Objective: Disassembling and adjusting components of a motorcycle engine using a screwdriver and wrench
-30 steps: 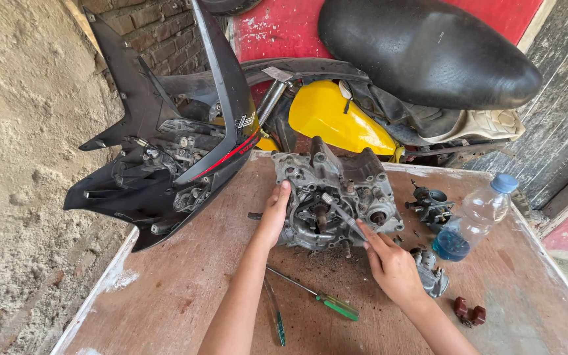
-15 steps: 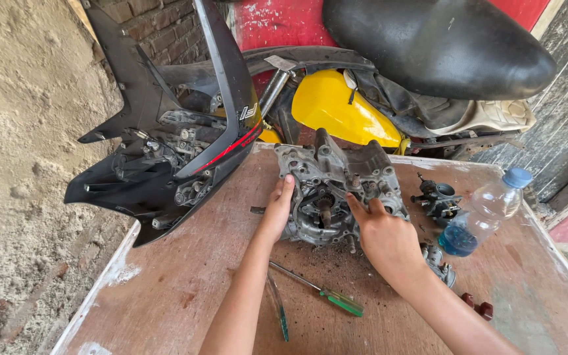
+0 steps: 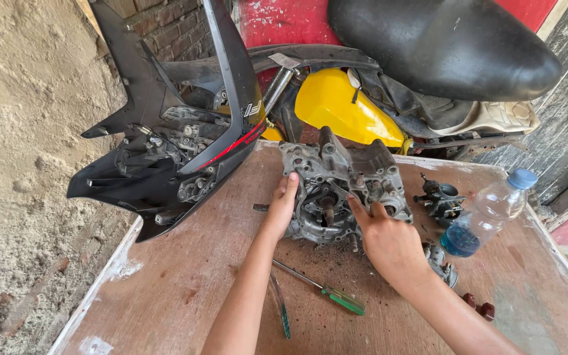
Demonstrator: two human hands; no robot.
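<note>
A grey metal engine case, greasy, with a shaft in its middle, lies on the brown wooden table. My left hand rests flat against the case's left edge, fingers together and pointing up. My right hand presses on the case's lower right side, with the index finger reaching into the cavity near the shaft. Neither hand holds a tool.
A green-handled screwdriver and a second thin tool lie near my arms. A black scooter fairing overhangs the table's left. A carburettor, a bottle of blue liquid, small red parts, a yellow tank and a black seat lie right and behind.
My right hand moved up from the table's lower right onto the engine case. The left hand stayed on the case's left edge. The camera drew closer.
</note>
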